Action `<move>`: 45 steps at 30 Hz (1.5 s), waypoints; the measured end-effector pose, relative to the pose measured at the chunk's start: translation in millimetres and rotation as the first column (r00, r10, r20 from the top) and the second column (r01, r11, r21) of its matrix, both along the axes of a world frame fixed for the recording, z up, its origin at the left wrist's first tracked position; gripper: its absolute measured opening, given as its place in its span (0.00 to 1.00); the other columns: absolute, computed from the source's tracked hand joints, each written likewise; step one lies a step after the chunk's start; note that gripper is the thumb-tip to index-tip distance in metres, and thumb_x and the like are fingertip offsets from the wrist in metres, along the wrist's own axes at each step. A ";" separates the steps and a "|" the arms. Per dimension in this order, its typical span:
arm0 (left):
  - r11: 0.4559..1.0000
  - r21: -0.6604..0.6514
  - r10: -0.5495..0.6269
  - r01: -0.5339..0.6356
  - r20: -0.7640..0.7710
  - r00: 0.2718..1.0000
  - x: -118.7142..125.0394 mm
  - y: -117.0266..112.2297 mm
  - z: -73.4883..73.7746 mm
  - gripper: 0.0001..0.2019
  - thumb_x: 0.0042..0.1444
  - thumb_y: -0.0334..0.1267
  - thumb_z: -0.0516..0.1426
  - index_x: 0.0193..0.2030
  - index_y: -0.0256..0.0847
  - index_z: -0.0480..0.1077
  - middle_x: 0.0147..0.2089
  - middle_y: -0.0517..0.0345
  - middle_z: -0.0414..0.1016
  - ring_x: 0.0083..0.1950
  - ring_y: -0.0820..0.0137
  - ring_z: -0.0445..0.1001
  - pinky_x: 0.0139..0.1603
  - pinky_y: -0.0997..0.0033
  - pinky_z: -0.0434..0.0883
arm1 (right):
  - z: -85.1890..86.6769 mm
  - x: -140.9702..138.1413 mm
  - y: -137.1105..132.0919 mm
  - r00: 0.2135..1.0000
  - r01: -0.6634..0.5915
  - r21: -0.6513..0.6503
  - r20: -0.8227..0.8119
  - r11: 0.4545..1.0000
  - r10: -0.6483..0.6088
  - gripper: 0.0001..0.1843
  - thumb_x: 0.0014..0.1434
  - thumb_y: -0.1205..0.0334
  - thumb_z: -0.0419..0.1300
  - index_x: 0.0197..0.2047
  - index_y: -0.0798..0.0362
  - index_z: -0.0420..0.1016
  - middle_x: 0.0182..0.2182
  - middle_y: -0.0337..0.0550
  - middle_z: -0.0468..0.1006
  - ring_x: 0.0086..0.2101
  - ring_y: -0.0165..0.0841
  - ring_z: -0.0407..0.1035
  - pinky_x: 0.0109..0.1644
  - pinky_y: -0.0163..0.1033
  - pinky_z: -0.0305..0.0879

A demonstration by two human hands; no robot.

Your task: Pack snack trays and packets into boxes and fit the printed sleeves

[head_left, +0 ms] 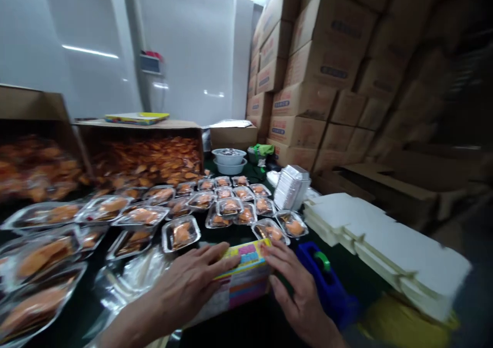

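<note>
On my feed the left hand (187, 289) lies wide open across a colourful printed carton (244, 278), and the right hand (302, 291) spreads against its right end. Just beyond them sit clear plastic trays of orange food (181, 233); a blue tape dispenser (325, 281) lies to the right, near stacked white flat-folded cartons (385, 240).
</note>
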State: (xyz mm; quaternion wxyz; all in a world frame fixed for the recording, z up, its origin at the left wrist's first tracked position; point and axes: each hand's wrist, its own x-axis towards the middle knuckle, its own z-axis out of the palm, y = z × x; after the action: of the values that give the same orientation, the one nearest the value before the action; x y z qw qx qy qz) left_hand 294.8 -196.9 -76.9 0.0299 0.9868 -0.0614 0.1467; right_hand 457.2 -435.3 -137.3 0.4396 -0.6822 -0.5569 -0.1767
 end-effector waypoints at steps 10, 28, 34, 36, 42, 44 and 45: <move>0.998 -0.065 0.015 -0.010 0.079 0.997 13.6 7.9 -17.0 0.19 0.64 0.47 0.52 0.62 0.62 0.67 0.64 0.57 0.69 0.57 0.56 0.75 0.54 0.56 0.76 | -91.0 25.7 -113.0 0.578 0.606 -0.331 -0.441 0.723 -0.686 0.39 0.61 0.49 0.56 0.69 0.54 0.47 0.50 0.59 0.75 0.48 0.50 0.74 0.52 0.55 0.70; 0.998 -0.016 0.067 -0.066 0.155 0.986 28.2 7.0 -30.4 0.20 0.61 0.57 0.52 0.59 0.65 0.69 0.62 0.63 0.70 0.54 0.58 0.77 0.50 0.60 0.79 | 1.8 141.6 -142.8 0.221 0.303 -0.449 -0.825 0.841 -0.520 0.25 0.48 0.39 0.63 0.21 0.55 0.73 0.27 0.47 0.72 0.31 0.40 0.67 0.34 0.47 0.67; 0.999 -0.006 0.032 -0.031 0.137 0.990 27.6 4.9 -24.5 0.20 0.61 0.56 0.53 0.59 0.64 0.69 0.60 0.62 0.71 0.52 0.57 0.78 0.48 0.60 0.79 | 6.1 130.2 -143.6 0.167 0.379 -0.244 -0.931 0.893 -0.325 0.20 0.42 0.47 0.64 0.18 0.52 0.63 0.30 0.46 0.72 0.35 0.39 0.67 0.32 0.43 0.67; 0.999 -0.022 0.027 -0.024 0.180 0.983 28.0 5.2 -25.9 0.20 0.60 0.56 0.53 0.59 0.63 0.70 0.60 0.61 0.72 0.52 0.57 0.79 0.48 0.60 0.80 | 3.7 123.0 -150.1 0.195 0.408 -0.152 -0.949 0.900 -0.248 0.20 0.43 0.45 0.63 0.19 0.52 0.62 0.36 0.46 0.73 0.40 0.39 0.67 0.35 0.41 0.68; 0.996 -0.080 0.046 -0.032 0.181 0.982 31.8 13.3 -40.0 0.20 0.59 0.58 0.54 0.58 0.66 0.70 0.61 0.64 0.72 0.52 0.58 0.78 0.48 0.60 0.80 | -12.1 107.0 -170.0 0.159 0.393 -0.108 -0.970 0.913 -0.183 0.19 0.46 0.45 0.67 0.27 0.53 0.71 0.30 0.41 0.69 0.36 0.35 0.65 0.35 0.40 0.69; 0.995 -0.083 0.067 -0.056 0.146 0.987 32.5 17.1 -44.9 0.21 0.59 0.58 0.55 0.59 0.67 0.69 0.63 0.66 0.69 0.54 0.57 0.77 0.50 0.58 0.79 | -17.4 104.8 -175.0 0.134 0.344 -0.067 -0.984 0.937 -0.119 0.20 0.45 0.46 0.68 0.25 0.52 0.67 0.29 0.40 0.68 0.35 0.35 0.66 0.38 0.45 0.72; 0.995 -0.078 0.076 -0.066 0.129 0.989 32.6 18.7 -46.9 0.21 0.59 0.57 0.55 0.60 0.68 0.68 0.64 0.67 0.68 0.56 0.57 0.76 0.52 0.58 0.78 | -20.1 103.9 -177.1 0.127 0.321 -0.044 -0.988 0.946 -0.089 0.20 0.44 0.47 0.68 0.24 0.52 0.65 0.29 0.39 0.68 0.35 0.35 0.66 0.40 0.47 0.73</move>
State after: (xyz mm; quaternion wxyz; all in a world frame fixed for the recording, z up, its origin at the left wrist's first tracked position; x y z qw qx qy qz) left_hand 327.4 -178.2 -123.8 0.0569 0.9748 -0.0226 0.2144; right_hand 561.1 -612.4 -157.4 0.7244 -0.6598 -0.0214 0.1988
